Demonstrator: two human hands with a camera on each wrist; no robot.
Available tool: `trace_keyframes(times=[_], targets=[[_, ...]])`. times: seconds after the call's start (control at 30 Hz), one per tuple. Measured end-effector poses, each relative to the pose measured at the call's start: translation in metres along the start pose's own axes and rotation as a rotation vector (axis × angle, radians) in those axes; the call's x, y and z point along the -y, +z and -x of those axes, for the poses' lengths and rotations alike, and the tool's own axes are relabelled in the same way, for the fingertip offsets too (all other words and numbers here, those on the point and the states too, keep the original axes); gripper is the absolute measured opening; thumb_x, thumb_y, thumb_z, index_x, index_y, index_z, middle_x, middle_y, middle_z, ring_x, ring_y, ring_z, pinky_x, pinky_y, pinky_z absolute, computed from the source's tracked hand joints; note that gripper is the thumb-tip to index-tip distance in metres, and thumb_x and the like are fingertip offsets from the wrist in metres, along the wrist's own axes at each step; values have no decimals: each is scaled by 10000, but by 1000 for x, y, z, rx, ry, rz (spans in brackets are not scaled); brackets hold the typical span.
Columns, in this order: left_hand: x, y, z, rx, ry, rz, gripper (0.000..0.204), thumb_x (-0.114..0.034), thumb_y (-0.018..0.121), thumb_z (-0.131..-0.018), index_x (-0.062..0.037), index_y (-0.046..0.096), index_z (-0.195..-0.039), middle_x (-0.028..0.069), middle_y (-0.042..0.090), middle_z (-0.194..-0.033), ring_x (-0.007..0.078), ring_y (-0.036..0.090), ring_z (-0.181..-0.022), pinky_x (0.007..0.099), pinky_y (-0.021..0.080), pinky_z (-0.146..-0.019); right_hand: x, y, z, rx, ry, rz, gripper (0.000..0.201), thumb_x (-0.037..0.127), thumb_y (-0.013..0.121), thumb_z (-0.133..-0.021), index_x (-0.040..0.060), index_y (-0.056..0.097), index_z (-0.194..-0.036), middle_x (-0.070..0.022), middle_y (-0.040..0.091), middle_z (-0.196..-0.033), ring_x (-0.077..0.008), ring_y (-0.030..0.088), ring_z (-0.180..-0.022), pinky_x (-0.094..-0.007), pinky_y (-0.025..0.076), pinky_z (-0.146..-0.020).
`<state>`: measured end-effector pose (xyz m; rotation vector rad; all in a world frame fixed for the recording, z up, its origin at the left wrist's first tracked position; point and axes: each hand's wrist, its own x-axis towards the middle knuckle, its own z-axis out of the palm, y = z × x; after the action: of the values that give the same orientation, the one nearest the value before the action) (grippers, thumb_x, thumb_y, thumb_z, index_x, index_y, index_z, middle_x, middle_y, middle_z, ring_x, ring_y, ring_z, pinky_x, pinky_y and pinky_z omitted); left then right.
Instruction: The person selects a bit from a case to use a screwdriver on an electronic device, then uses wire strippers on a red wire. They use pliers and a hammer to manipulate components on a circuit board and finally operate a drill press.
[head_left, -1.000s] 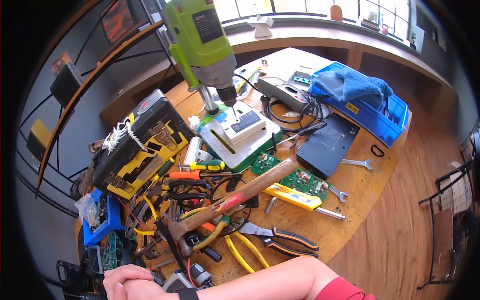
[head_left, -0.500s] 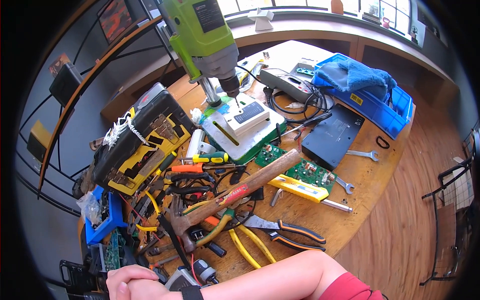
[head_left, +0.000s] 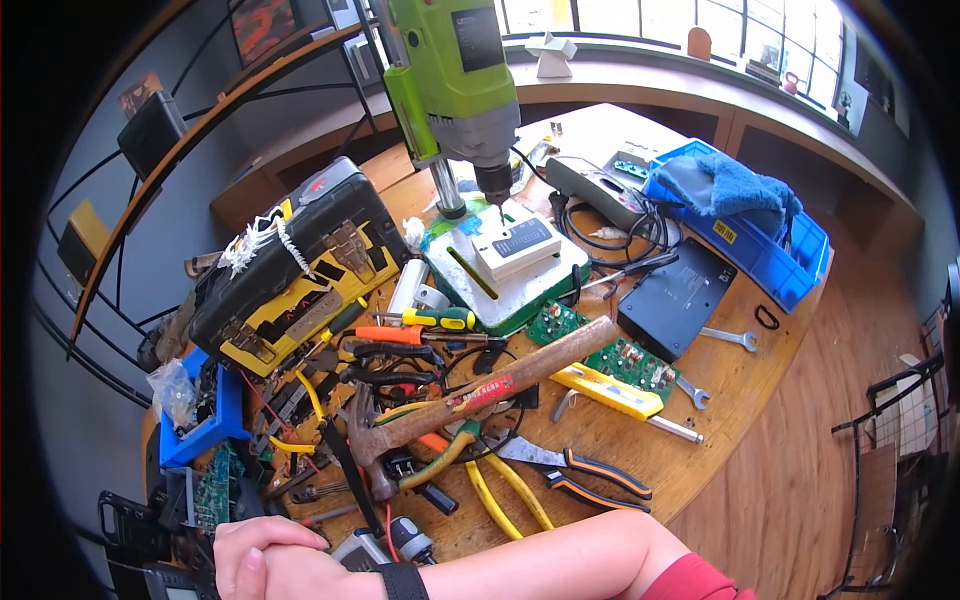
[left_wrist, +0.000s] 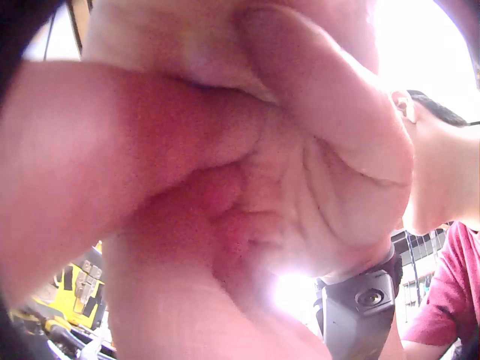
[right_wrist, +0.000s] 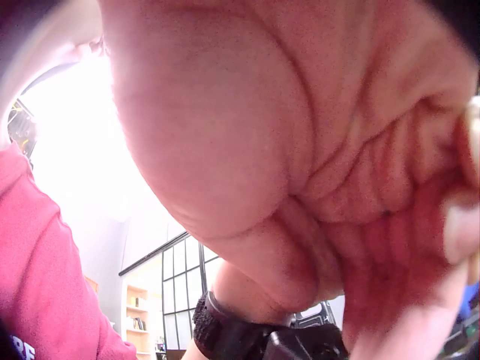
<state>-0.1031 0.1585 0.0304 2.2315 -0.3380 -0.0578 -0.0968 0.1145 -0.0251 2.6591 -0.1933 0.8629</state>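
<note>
Two bare hands are clasped together at the lower left of the head view. The left hand (head_left: 264, 534) has its fingers curled over the right hand (head_left: 302, 574), whose forearm reaches in from a red sleeve (head_left: 692, 580). A black band (head_left: 403, 581) circles that wrist. Both wrist views are filled by palms and folded fingers pressed close, with no tool visible between them. Just right of the hands lie a grey-and-black tool (head_left: 410, 538) and a grey device (head_left: 362, 552). A claw hammer (head_left: 490, 388) rests across the tool pile above them.
A green drill press (head_left: 462, 90) stands over a white device (head_left: 517, 247) on its base. Around it are an open-fronted toolbox (head_left: 305, 270), yellow-handled pliers (head_left: 490, 500), orange-black pliers (head_left: 605, 478), circuit boards (head_left: 600, 350), a black box (head_left: 677, 297) and a blue bin (head_left: 775, 258).
The head view has shifted, so the drill press and toolbox appear farther right in it. The hands stay clasped in nearly the same place, and the table's objects keep their arrangement.
</note>
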Motion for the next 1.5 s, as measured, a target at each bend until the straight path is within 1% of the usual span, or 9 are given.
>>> trace_keyframes(times=[0.23,0.57,0.6,0.7,0.77,1.0,1.1,1.43,1.5], targets=[[8,12,-17,-179,296,-249,639,-490,337,-1020,67,643,-956,221,666,-921,318,658,-853,392,509,-808,15,56,14,126,-802,-1290,204,116,609,-816,110,756,-957,-103,690,-929,-269,670,-959,-415,473,-948],[28,6,-31,-208,405,-332,762,-624,274,-1052,4,674,-1216,243,680,-1282,442,630,-1209,518,466,-1067,-46,87,-36,29,-732,-1534,178,224,641,-836,92,741,-901,-137,752,-1128,-275,686,-1083,-506,406,-1109],[27,4,-30,-193,406,-315,748,-623,298,-1051,0,673,-1231,246,674,-1290,450,625,-1215,525,463,-1071,-51,87,-41,235,-852,-1505,381,257,660,-878,76,718,-1208,-153,715,-1302,-275,620,-1302,-702,243,-1165],[29,-3,-27,-212,426,-396,730,-616,327,-1048,-2,668,-1247,252,665,-1305,463,619,-1218,525,463,-1076,-59,78,-55,73,-968,-1126,312,162,622,-881,48,745,-1143,-152,706,-1148,-331,627,-1174,-530,436,-1054],[33,-8,-24,-240,422,-382,692,-602,387,-1038,-9,662,-1265,247,654,-1327,460,615,-1226,519,469,-1074,-71,70,-66,243,-1036,-1058,357,176,644,-879,13,713,-1189,-172,687,-1225,-365,587,-1240,-607,366,-1140],[40,-17,-23,-288,461,-539,530,-416,628,-954,-35,621,-1322,216,626,-1365,439,605,-1236,509,490,-1056,-85,71,-81,105,-910,-1011,426,193,696,-820,-37,663,-1178,-210,643,-1264,-393,532,-1293,-600,342,-1157],[39,6,-28,-395,518,-650,676,-90,714,-781,-55,519,-1427,203,555,-1438,445,553,-1298,520,477,-1074,-94,66,-89,98,-883,-897,443,191,664,-839,-29,654,-1223,-214,610,-1330,-389,490,-1346,-623,318,-1167],[29,30,-22,-419,590,-591,700,-52,648,-800,-60,490,-1482,221,418,-1563,456,416,-1432,562,408,-1141,-117,79,-131,64,-782,-1248,491,106,654,-913,47,585,-1395,-179,547,-1467,-372,488,-1399,-475,365,-1185],[36,37,-21,-306,629,-570,652,-106,650,-820,-70,524,-1459,214,433,-1556,435,424,-1431,542,401,-1142,-124,105,-150,-133,-466,-1406,524,7,694,-890,24,549,-1394,-204,583,-1406,-401,577,-1278,-455,439,-1122]])
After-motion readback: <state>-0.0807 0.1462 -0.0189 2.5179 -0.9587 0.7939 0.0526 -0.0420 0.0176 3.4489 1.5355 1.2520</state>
